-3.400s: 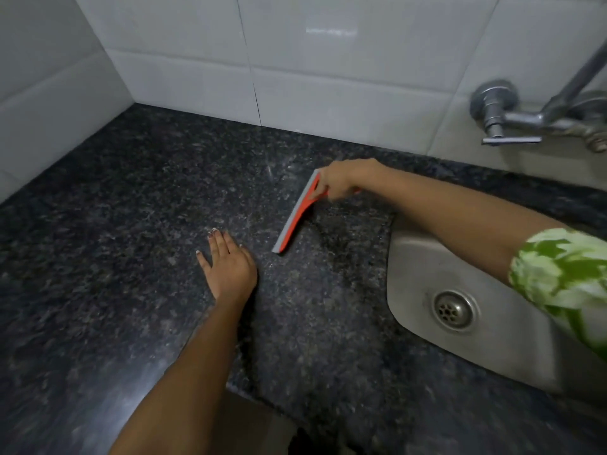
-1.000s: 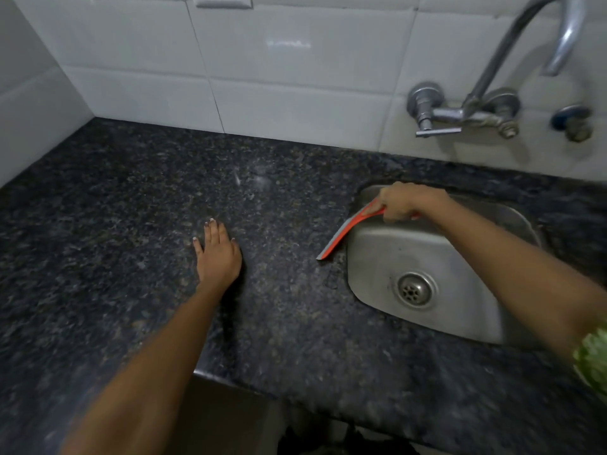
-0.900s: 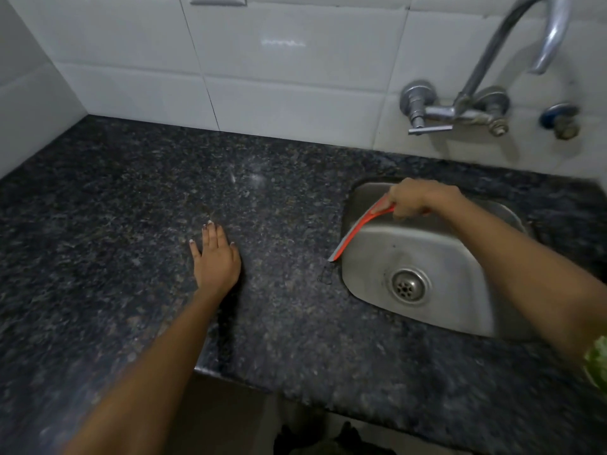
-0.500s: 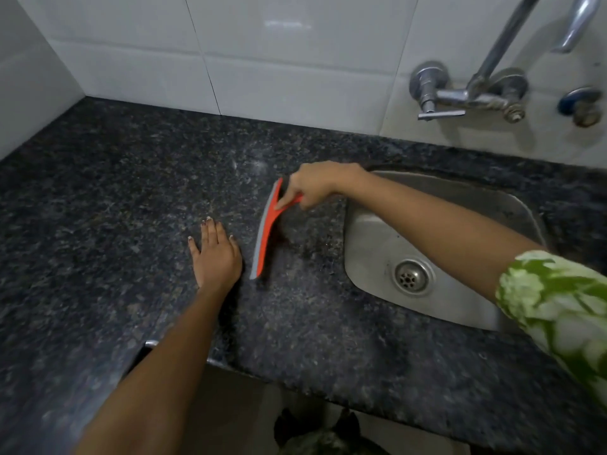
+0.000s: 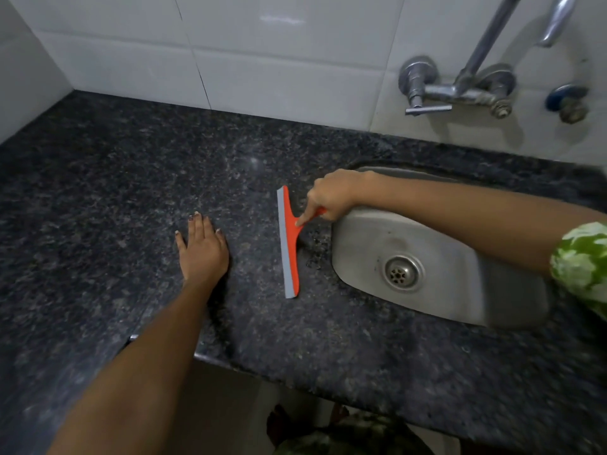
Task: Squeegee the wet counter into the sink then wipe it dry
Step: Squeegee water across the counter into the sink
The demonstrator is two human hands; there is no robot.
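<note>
My right hand (image 5: 331, 195), grip pinching the squeegee (image 5: 288, 244), has swung it back from the sink (image 5: 512, 307) onto the table (image 5: 98, 192) at frame centre for another pull, left hand (image 5: 203, 251) spread flat.

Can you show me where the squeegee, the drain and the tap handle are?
squeegee (image 5: 289, 244): head view, on its orange blade back.
drain (image 5: 401, 273): head view, on the strainer centre.
tap handle (image 5: 428, 109): head view, on the flat lever.

One squeegee (image 5: 288, 244), two hands (image 5: 202, 247), one sink (image 5: 512, 310)
</note>
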